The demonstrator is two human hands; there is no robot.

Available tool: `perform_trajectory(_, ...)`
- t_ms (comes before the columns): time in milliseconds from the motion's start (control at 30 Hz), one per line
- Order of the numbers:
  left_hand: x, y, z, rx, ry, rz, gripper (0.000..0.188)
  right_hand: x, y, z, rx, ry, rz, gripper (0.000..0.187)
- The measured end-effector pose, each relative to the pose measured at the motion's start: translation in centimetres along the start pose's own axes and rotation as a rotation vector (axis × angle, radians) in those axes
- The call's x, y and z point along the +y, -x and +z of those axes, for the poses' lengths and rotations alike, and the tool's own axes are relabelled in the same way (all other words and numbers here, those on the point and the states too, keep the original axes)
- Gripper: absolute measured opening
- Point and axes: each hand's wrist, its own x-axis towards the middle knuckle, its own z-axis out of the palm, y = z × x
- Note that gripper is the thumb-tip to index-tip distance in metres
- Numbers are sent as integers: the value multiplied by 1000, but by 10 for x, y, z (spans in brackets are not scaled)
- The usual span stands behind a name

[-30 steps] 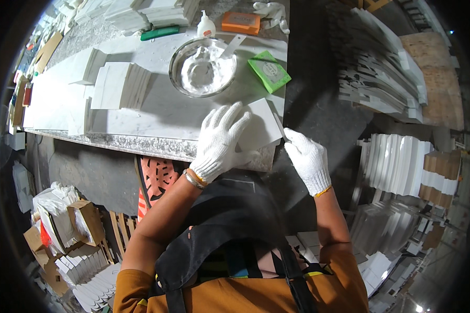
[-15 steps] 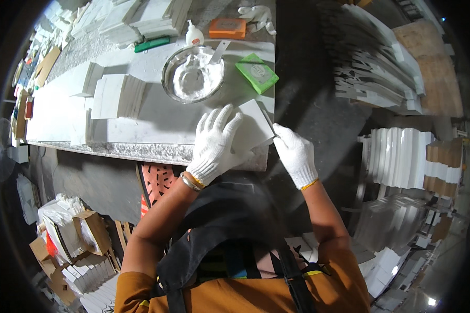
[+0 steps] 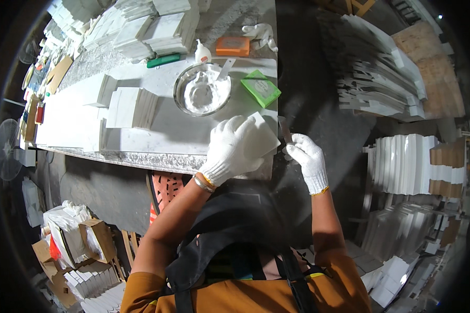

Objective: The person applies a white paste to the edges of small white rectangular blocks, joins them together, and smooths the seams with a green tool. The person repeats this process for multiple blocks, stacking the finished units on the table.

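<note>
My left hand (image 3: pixel 232 147), in a white knit glove, grips a white tile (image 3: pixel 264 135) near the table's right edge. Its fingers lie over the tile's top face, and the thumb is at the near side. My gloved right hand (image 3: pixel 306 159) is closed on a narrow flat scraper (image 3: pixel 284 130), whose blade points up and away just right of the tile, apart from it. Beyond the left hand stands a metal bowl (image 3: pixel 179 102) of white paste, with a putty knife (image 3: pixel 226 69) resting in it.
A green box (image 3: pixel 261 88), an orange box (image 3: pixel 233 46), a white squeeze bottle (image 3: pixel 202 52), a green tool (image 3: pixel 163 60) and spare gloves (image 3: pixel 260 35) surround the bowl. Stacked tiles (image 3: pixel 132 108) stand to the left. Slabs (image 3: pixel 384 68) lean beyond the floor gap at right.
The scraper has come away from the tile's edge as my right hand moved slightly right and nearer. My left hand has shifted over the tile. The whole view has shifted slightly.
</note>
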Motion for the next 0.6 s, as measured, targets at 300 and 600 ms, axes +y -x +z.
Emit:
perform_trajectory(300, -29, 22, -16, -334, 1486, -324, 64, -14, 1, 15, 30, -211, -19, 15)
perform_trajectory(600, -24, 27, -22, -208, 1570, -517, 41, -36, 6, 16, 3, 18, -209, 18)
